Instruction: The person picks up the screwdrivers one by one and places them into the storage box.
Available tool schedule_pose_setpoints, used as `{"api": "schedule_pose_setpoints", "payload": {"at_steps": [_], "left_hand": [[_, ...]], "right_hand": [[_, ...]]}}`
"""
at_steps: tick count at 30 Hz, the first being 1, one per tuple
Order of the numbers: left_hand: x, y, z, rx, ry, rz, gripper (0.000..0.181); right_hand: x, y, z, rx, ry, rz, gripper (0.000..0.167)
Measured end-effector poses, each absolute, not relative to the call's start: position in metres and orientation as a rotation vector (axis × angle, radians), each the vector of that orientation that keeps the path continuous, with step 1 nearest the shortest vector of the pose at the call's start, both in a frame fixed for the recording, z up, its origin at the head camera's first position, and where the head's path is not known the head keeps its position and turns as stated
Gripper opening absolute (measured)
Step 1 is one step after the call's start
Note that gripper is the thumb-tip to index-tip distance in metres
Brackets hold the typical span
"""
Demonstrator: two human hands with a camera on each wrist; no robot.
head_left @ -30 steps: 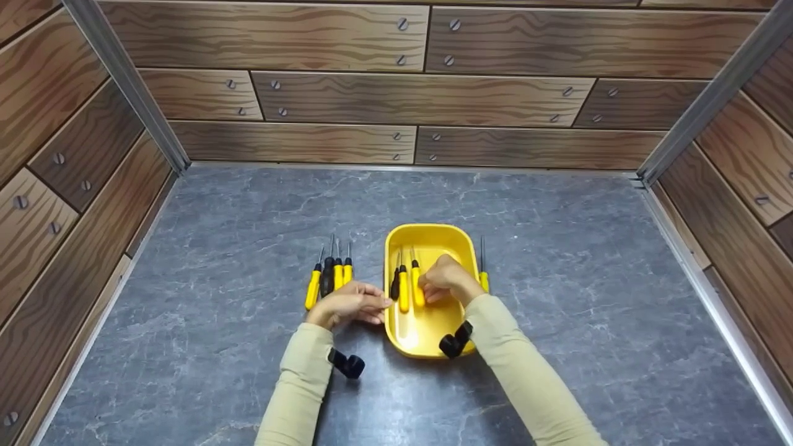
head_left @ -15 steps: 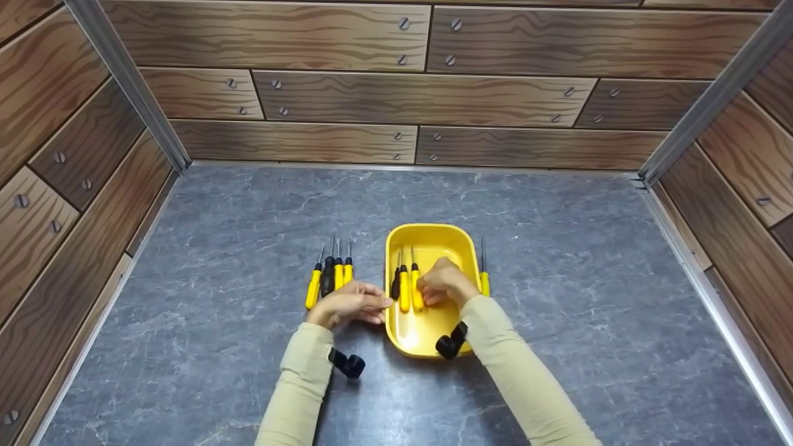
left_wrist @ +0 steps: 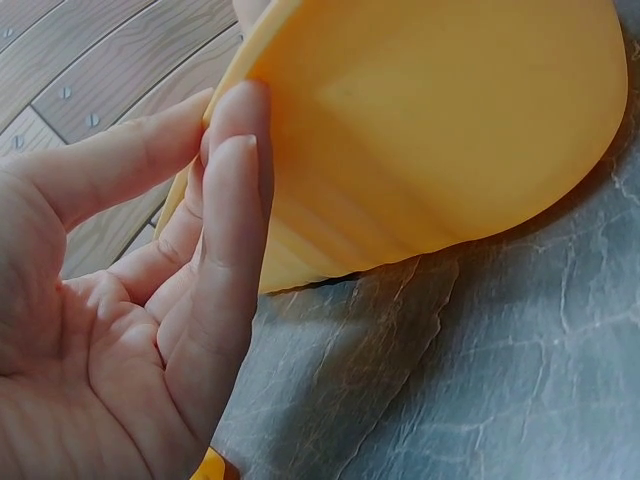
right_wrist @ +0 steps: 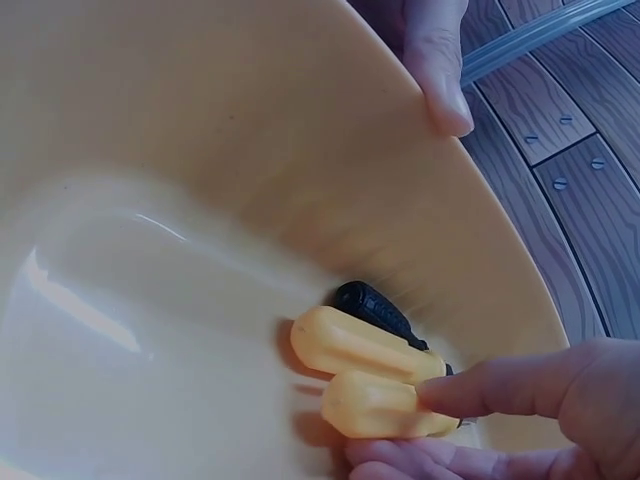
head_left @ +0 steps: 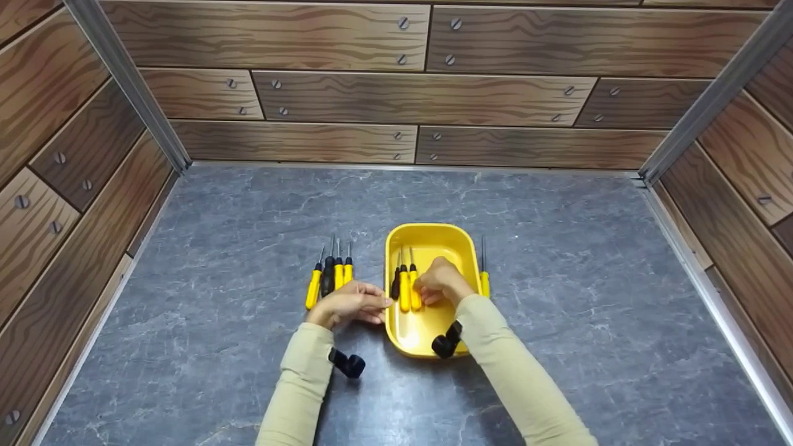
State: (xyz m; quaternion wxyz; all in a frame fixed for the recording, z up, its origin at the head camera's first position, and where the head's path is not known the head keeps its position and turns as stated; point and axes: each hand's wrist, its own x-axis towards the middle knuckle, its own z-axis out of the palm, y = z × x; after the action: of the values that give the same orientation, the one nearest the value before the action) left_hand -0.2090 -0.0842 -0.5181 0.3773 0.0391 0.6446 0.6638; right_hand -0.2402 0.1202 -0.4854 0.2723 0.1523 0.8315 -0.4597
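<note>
A yellow plastic tray (head_left: 427, 337) stands on the grey marbled tabletop. My left hand (head_left: 354, 305) pinches its left rim; the left wrist view shows thumb and fingers on either side of that wall (left_wrist: 420, 130). Inside the tray my right hand (head_left: 445, 282) holds a yellow-handled screwdriver (head_left: 416, 298), gripping its handle (right_wrist: 368, 405) between thumb and fingers. Close along its left lies a second yellow-handled screwdriver (head_left: 404, 292). Beyond that, by the left wall, is a smaller black-handled screwdriver (head_left: 395, 286). All their shafts point away from me.
Left of the tray, several screwdrivers lie in a row: yellow-handled ones (head_left: 313, 288) and a black-handled one (head_left: 327, 279). My left hand partly covers them. Another yellow-handled screwdriver (head_left: 484, 284) lies against the tray's right side. Wood-patterned walls (head_left: 396, 99) enclose the tabletop (head_left: 557, 279).
My right hand has shifted slightly left with its screwdriver, narrowing the gap to the yellow-handled one beside it. My left hand stays at the rim.
</note>
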Motion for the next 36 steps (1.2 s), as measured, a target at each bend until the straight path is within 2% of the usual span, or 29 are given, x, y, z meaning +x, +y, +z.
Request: {"api": "schedule_pose_setpoints", "payload": {"at_steps": [9,18,36], "left_hand": [[-0.2082,-0.0845,-0.5176,0.108,1.644,1.704,0.007],[-0.2085,-0.0842,-0.5181,0.098,1.646,1.698,0.004],[-0.2081,-0.0843,-0.5164,0.090,1.659,1.694,0.009]], "right_hand": [[-0.2416,0.1182,-0.4840,0.444,2.236,-1.238,0.018],[-0.2434,0.1210,-0.4843,0.442,2.280,-1.198,0.016],[-0.2439,0.1228,-0.4761,0.452,2.282,-1.227,0.018]]}}
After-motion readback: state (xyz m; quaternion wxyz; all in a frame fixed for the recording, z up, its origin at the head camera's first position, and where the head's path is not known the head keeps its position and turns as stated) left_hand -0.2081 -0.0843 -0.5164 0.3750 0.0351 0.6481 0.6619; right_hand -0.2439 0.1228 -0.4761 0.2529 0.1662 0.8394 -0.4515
